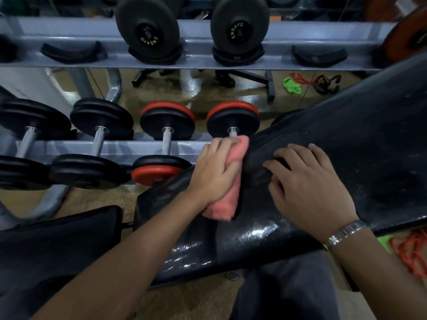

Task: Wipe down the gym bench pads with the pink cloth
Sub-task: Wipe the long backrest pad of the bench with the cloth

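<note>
The left hand (217, 172) grips the folded pink cloth (223, 210), fingers curled over it, and presses it against the left edge of the black pad (369, 158). The cloth runs along that edge from under the wrist to past the fingertips. The pad slants from near centre up to the far right, and its near end shines wet. The right hand (309, 190) rests on top of the pad just right of the cloth. Its fingers are spread and lightly bent, and it holds nothing. There is a metal wristband (344, 233) on that wrist.

A second pad (57, 245) lies to the near left, apart from the first.

Beyond the hands stands a grey rack (92, 148). Its lower tier carries two black dumbbells (99, 135) on the left and two red-and-black dumbbells (167, 139) on the right. The rightmost one's handle passes behind the cloth.

The upper tier (196, 49) has black cradles (74, 51), and two of them seat large dark dumbbell heads (147, 31) marked ENSAYO.

An orange cord (413, 252) lies on the floor at the near right. A dark trouser leg (288, 285) shows below the pad.
</note>
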Available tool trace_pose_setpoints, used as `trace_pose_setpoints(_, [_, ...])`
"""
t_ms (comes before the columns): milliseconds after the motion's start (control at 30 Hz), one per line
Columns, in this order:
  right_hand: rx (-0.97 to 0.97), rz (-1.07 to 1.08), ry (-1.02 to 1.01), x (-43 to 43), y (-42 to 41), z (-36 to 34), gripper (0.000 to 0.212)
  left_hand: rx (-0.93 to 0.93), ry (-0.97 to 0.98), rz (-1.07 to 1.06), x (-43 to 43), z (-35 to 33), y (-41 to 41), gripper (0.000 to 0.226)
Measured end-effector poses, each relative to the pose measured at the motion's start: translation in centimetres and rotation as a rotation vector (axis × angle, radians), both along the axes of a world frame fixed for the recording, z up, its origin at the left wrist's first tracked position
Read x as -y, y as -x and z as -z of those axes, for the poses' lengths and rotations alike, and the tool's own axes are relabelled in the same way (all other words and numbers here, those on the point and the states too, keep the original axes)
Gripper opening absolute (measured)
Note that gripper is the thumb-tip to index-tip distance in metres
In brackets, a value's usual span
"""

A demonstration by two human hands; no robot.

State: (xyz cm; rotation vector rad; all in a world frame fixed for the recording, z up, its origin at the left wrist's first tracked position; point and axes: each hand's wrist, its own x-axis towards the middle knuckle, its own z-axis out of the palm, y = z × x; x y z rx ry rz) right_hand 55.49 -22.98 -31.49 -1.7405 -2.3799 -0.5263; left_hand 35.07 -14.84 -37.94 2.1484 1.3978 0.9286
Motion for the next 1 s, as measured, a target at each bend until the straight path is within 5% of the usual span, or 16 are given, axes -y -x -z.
trace_pose_setpoints(100, [0.005,0.002,0.010,-0.1,0.0,-0.2,0.040,-0.014,-0.004,0.032,-1.2,1.7,2.1,0.059])
trace_pose_setpoints(267, [0.007,0.012,0.016,0.0,0.1,-0.2,0.040,-0.147,0.418,-0.337,-4.3,0.0,0.1,0.043])
trace_pose_setpoints(433, [0.011,0.009,0.002,0.0,0.1,-0.2,0.041,0.071,0.028,-0.010,-1.2,1.0,0.1,0.055])
trace_pose_setpoints(633, [0.005,0.014,0.013,0.1,0.0,-0.1,0.040,-0.244,0.498,-0.266,-5.3,-1.3,0.1,0.049])
trace_pose_setpoints(833, [0.016,0.013,0.000,-0.1,0.1,-0.1,0.039,0.116,-0.006,-0.018,-1.9,1.0,-0.5,0.049])
trace_pose_setpoints(1000, [0.028,0.020,0.014,-0.1,0.0,0.0,0.040,-0.118,0.326,-0.294,-4.1,0.8,0.6,0.051])
